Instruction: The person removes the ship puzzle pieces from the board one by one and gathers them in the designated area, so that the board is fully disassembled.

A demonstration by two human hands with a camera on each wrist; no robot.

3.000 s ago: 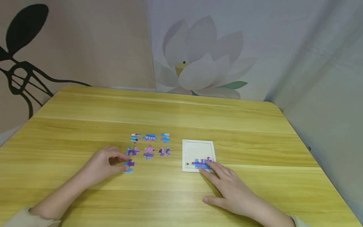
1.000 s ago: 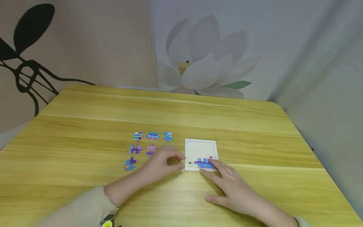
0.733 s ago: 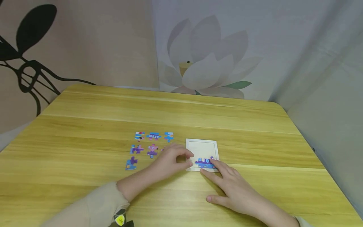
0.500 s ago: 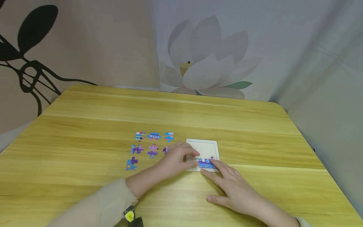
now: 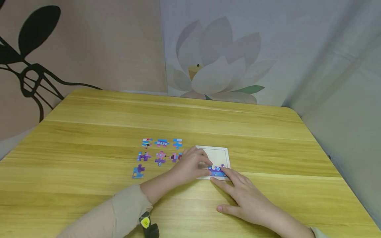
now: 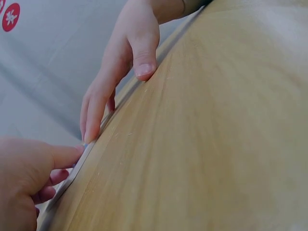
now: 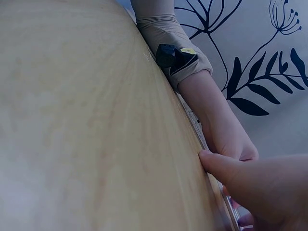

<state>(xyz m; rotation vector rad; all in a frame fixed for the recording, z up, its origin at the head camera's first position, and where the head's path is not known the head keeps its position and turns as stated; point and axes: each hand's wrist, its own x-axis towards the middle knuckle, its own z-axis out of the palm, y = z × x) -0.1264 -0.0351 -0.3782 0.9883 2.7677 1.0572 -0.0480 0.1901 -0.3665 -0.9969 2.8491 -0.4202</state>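
A shallow white puzzle tray (image 5: 218, 155) lies right of centre in the head view. Joined blue and purple puzzle pieces (image 5: 217, 173) sit along its near side. The thumb and forefinger of my left hand (image 5: 190, 167) pinch the left end of these pieces, hiding part of it. My right hand (image 5: 247, 198) rests its extended fingertips on the right end, thumb spread towards me over the table. In the left wrist view the left thumb (image 6: 72, 154) meets the tray edge beside the right fingertips (image 6: 91, 134). From the right wrist, the right thumb (image 7: 216, 163) hides the pieces.
Left of the tray lie several loose puzzle pieces in rows, among them a striped purple one (image 5: 162, 142), a pink one (image 5: 160, 157) and a blue corner one (image 5: 138, 172). The left forearm (image 5: 160, 188) passes in front of them. Wooden tabletop (image 5: 119, 112) surrounds everything.
My left hand has left the loose corner piece, swung right over the tray and reached the joined pieces' left end. The right hand has stayed at the pieces' right end.
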